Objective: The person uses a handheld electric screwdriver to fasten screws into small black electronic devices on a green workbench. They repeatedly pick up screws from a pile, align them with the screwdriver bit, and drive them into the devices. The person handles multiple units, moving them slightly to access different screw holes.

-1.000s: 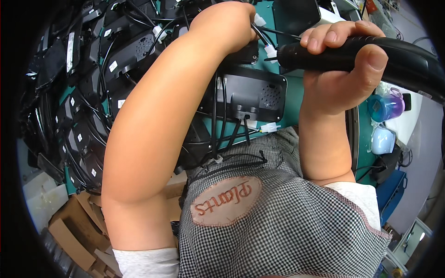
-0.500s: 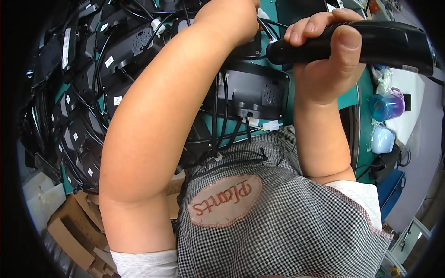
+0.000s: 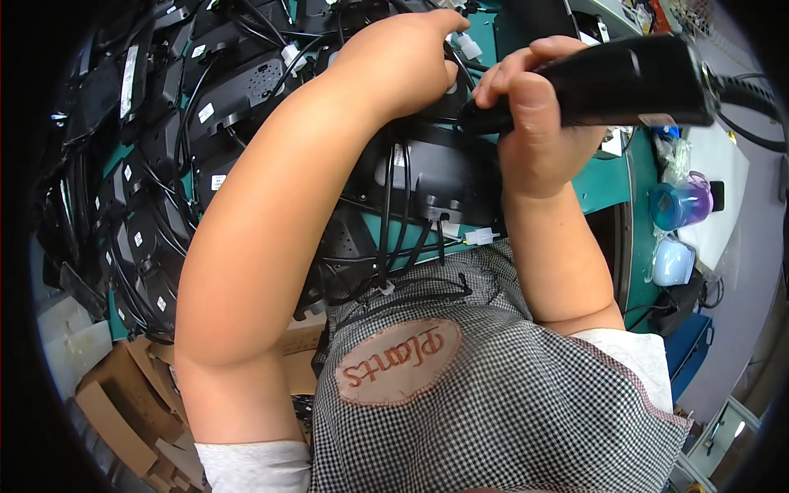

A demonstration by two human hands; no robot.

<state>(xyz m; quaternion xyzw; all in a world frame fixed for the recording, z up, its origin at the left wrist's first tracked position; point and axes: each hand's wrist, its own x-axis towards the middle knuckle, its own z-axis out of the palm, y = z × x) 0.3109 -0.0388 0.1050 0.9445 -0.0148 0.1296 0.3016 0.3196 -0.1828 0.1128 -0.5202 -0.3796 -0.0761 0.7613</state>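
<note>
My right hand (image 3: 542,131) is closed around a black corded hand tool (image 3: 633,82), held level with its narrow end to the left and a ribbed cord sleeve at its right end. Its tip reaches close to my left hand (image 3: 411,62), which bends over the black units at the top middle. The left index finger is stretched out and the thumb stands apart; its other fingers are hidden. Beside that finger lies a white plug connector (image 3: 468,47) on cables. Below both hands rests a black plastic housing (image 3: 444,177) with cables and another white connector (image 3: 481,237).
Several more black housings (image 3: 234,86) with tangled cables cover the left of the green table (image 3: 604,181). At the right stand a blue-purple cup (image 3: 682,201) and a light blue container (image 3: 674,261). Cardboard boxes (image 3: 123,419) lie at the lower left.
My right hand and the tool have moved left and slightly down, and the tool's cord now shows. My left hand has shifted slightly down, and its index finger and thumb have come into view.
</note>
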